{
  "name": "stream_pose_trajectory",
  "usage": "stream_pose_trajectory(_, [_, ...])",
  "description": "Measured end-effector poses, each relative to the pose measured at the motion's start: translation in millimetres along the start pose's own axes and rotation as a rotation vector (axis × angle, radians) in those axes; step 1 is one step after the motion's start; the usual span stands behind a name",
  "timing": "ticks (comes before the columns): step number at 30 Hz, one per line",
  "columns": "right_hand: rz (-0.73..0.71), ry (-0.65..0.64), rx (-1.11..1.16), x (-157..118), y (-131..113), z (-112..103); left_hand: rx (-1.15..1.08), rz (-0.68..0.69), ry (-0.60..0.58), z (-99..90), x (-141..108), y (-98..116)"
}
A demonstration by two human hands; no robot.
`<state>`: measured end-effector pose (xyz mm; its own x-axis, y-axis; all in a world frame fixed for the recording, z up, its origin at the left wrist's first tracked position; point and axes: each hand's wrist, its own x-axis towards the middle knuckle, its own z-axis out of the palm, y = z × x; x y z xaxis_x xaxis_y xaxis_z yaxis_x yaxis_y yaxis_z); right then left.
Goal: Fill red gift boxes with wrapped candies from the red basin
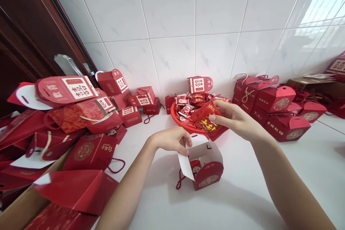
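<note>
In the head view, your right hand [237,116], right of the frame's centre, has its grip pinched narrow, thumb against fingers, on a glossy red plastic packet with yellow lettering [207,120]. The packet sits straight above the small red cardboard box with a white inside [208,181] in the frame. It hangs tilted, its lower corner pointing down toward the box's open mouth, apart from the box. Its outline is nearly square, so you cannot tell a clear long axis.

Your left hand [172,143] is the nearer one to the box: its grip is closed at the white inner face of a raised flap [185,165] on the box's left side. Something red and wrapped [196,165] lies inside.

Behind the packet, the round red plastic bowl [185,126] holds small red-wrapped sweets [188,101]; whether packet and rim touch, you cannot tell. The box rests on the white counter [161,197], with closed red boxes [277,100] stacked at the right of the frame.
</note>
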<state>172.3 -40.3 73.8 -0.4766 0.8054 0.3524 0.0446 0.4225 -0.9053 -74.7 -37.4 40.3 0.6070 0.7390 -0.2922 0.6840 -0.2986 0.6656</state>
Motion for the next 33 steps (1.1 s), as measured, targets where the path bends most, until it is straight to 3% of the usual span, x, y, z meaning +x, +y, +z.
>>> stream_pose_trajectory(6, [-0.032, 0.071, -0.043, 6.4, 11.4, -6.6, -0.022, 0.055, -0.053, -0.5, -5.7, 1.8])
stream_pose_trajectory(13, [0.030, 0.418, -0.470, 26.5, 59.0, -18.1, 0.080, 0.111, 0.154, -1.2, -12.4, 16.4])
stream_pose_trajectory(15, [0.036, 0.359, -0.491, 24.0, 55.4, -19.4, 0.103, 0.142, 0.248, -2.0, -17.8, 22.2])
stream_pose_trajectory(18, [0.050, 0.145, -0.321, 16.3, 40.3, -19.1, 0.067, 0.193, 0.458, -3.1, -27.2, 28.1])
stream_pose_trajectory(20, [0.064, 0.090, -0.189, 14.1, 34.9, -19.2, 0.003, 0.245, 0.569, -3.8, -33.5, 30.6])
stream_pose_trajectory(25, [0.335, 0.002, 0.119, 24.1, 53.5, -20.8, -0.055, 0.405, 0.724, -4.9, -45.9, 36.2])
stream_pose_trajectory(30, [0.410, 0.018, 0.252, 32.0, 65.7, -17.2, -0.031, 0.626, 1.132, -5.5, -42.5, 33.3])
stream_pose_trajectory(33, [0.412, -0.087, 0.403, 32.7, 62.8, -14.7, 0.121, 0.783, 1.358, -4.3, -30.1, 26.4])
